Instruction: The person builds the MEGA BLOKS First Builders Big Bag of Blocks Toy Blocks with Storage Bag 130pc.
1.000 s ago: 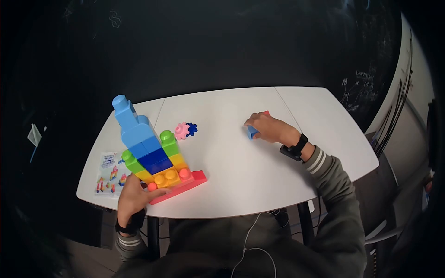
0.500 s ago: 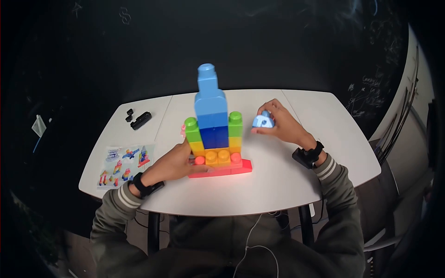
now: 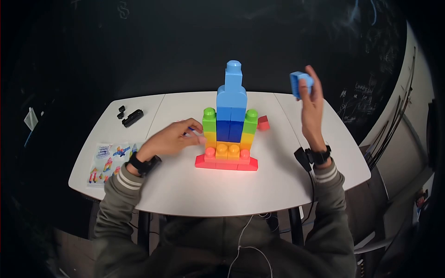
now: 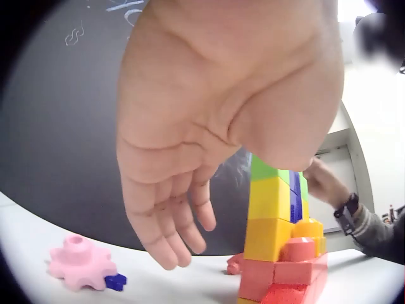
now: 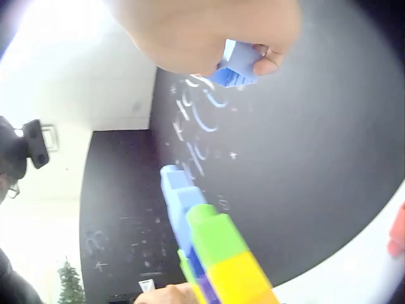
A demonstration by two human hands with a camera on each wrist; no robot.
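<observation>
A tower of toy building blocks (image 3: 230,118) stands upright at the middle of the table, with a red base, yellow and green sides and a blue centre. My left hand (image 3: 172,137) is at the tower's left side, fingers loosely extended, holding nothing. In the left wrist view its palm (image 4: 221,95) faces the camera beside the yellow blocks (image 4: 262,237). Raised above the table's right side, my right hand (image 3: 313,109) pinches a light blue block (image 3: 300,84) between thumb and fingers. The block's hollow underside (image 5: 235,76) shows in the right wrist view.
A red block (image 3: 263,123) lies just right of the tower. A pink gear (image 4: 79,261) and a dark blue gear (image 4: 116,282) lie left of it. At the table's left are a picture leaflet (image 3: 107,162) and black parts (image 3: 133,117). A blackboard (image 3: 185,46) rises behind.
The tower has moved right to the table's middle, and my left hand has let go of its base. My right hand has lifted the light blue block up and to the right, tilting it.
</observation>
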